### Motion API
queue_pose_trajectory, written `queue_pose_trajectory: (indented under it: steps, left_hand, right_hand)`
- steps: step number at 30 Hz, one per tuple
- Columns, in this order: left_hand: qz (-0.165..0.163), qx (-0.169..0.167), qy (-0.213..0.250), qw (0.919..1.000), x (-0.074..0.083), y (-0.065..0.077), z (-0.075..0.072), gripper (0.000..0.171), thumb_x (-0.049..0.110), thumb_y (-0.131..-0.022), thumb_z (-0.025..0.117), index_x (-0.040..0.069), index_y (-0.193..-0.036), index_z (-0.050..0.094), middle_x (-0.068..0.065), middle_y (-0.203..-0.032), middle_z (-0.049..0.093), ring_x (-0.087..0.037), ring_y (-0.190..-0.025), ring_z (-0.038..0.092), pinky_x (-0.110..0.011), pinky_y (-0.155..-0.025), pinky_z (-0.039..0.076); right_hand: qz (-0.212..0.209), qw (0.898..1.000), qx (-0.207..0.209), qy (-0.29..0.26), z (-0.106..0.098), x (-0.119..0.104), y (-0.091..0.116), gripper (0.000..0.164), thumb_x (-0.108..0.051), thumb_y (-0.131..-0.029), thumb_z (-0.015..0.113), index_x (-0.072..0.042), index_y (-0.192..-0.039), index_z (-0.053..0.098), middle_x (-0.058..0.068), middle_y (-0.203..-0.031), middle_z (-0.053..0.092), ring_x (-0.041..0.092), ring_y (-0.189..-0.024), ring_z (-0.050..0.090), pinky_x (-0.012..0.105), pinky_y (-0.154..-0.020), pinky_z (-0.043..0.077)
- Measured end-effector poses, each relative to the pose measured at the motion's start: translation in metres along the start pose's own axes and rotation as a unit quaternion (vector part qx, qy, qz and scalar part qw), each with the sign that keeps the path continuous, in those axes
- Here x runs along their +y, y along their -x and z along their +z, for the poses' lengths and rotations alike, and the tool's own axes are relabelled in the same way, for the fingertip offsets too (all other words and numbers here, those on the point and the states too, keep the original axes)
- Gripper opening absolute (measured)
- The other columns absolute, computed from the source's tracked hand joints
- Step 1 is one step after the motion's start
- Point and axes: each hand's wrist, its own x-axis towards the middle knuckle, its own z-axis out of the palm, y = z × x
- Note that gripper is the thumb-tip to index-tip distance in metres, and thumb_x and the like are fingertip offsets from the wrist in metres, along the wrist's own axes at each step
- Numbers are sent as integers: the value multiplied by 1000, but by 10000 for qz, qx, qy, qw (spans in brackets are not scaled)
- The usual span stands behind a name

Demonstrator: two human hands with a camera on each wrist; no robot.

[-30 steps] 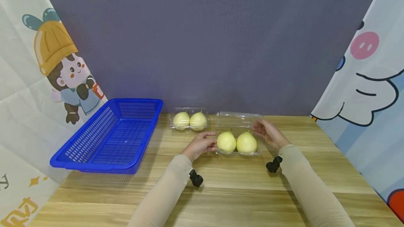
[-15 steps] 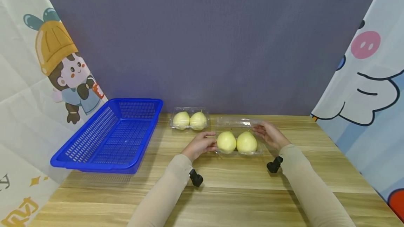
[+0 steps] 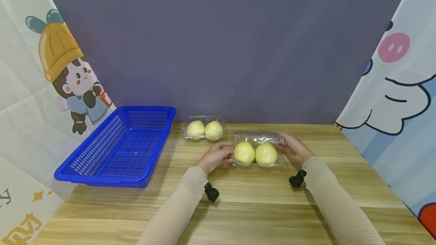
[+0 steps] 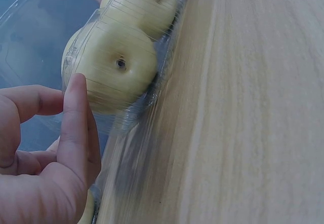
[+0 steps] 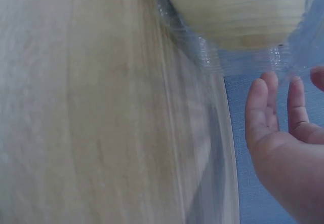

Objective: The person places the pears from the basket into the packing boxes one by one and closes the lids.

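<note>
Two pale yellow pears (image 3: 244, 153) sit side by side in a clear plastic clamshell box on the table, in the middle of the head view. Its hinged lid (image 3: 250, 137) stands partly raised behind and above them. My left hand (image 3: 214, 158) grips the box's left end; thumb and forefinger meet at the plastic edge beside a pear (image 4: 121, 67) in the left wrist view. At the right end, my right hand (image 3: 293, 147) holds the lid's side edge, slightly blurred. Its fingertips (image 5: 296, 89) touch the clear plastic near a pear (image 5: 243, 11) in the right wrist view.
A second clear box with two pears (image 3: 195, 130) stands farther back, left of the first. On the left of the wooden table (image 3: 259, 214) is a blue plastic basket (image 3: 136, 180). A grey panel (image 3: 218, 48) rises behind the table, with printed cloths at both sides.
The raised lid has tipped forward and down toward the pears, my right hand moving with it and shifting slightly. My left hand, the box base and the basket have stayed in place.
</note>
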Motion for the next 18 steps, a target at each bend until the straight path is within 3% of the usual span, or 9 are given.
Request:
queue_pose_trajectory:
  steps: [2, 4, 6, 9, 11, 14, 16, 18]
  left_hand:
    - [-9, 1, 6, 10000, 0, 0, 0, 51, 3, -99, 57, -6, -146, 41, -10, -92, 63, -15, -79, 63, -27, -80, 58]
    - [-12, 3, 5, 10000, 1, 0, 0, 50, 3, -99, 57, -6, -145, 42, -10, -92, 62, -15, -79, 63, -27, -80, 58]
    - [-14, 2, 9, 10000, 1, 0, 0, 50, 3, -99, 57, -6, -145, 42, -10, -92, 62, -15, -79, 63, -28, -81, 58]
    - [-16, -14, 2, 10000, 1, 1, 0, 50, 4, -99, 57, -6, -145, 42, -11, -93, 62, -16, -80, 63, -28, -81, 58]
    - [-15, -32, 10, 10000, 1, 0, 0, 50, 4, -99, 57, -6, -146, 41, -11, -94, 62, -16, -80, 62, -29, -82, 58]
    - [-29, -70, 29, 10000, 1, 0, -1, 51, 3, -99, 57, -7, -146, 40, -11, -93, 61, -16, -80, 62, -29, -82, 58]
    - [-39, -94, 43, 9999, 0, 0, -1, 51, 3, -99, 57, -7, -146, 39, -11, -92, 61, -16, -80, 61, -30, -83, 58]
    - [-50, -114, 40, 9999, 1, 0, -2, 51, 2, -99, 56, -7, -146, 39, -11, -92, 61, -16, -80, 62, -30, -83, 58]
  right_hand:
    - [42, 9998, 8, 191, 0, 0, 1, 59, -20, -108, 39, 12, -153, 19, 4, -112, 44, 4, -85, 52, 25, -96, 48]
    - [75, 9991, -51, 411, 0, 0, 1, 60, -21, -108, 37, 10, -155, 16, 13, -125, 45, 3, -84, 52, 25, -95, 46]
    - [116, 9983, -102, 557, -1, 0, 1, 61, -22, -108, 35, 8, -156, 14, 26, -143, 36, 4, -85, 54, 28, -98, 44]
    - [142, 9971, -214, 720, -1, 0, 1, 62, -25, -109, 33, 7, -157, 10, 27, -163, 4, 16, -115, 54, 35, -109, 38]
    - [184, 9966, -198, 781, -2, 0, 1, 62, -26, -108, 32, 6, -157, 11, 27, -163, 1, 28, -130, 41, 38, -109, 38]
    - [214, 9969, -180, 733, -3, 1, 1, 61, -22, -107, 32, 6, -157, 11, 27, -163, 0, 42, -142, 22, 32, -95, 47]
    - [222, 9972, -143, 699, -3, 2, 1, 61, -18, -105, 34, 6, -157, 13, 27, -163, 1, 43, -142, 19, 27, -77, 47]
    - [226, 9974, -133, 672, -4, 3, 0, 61, -15, -104, 34, 7, -156, 13, 26, -163, 1, 42, -145, 15, 25, -69, 43]
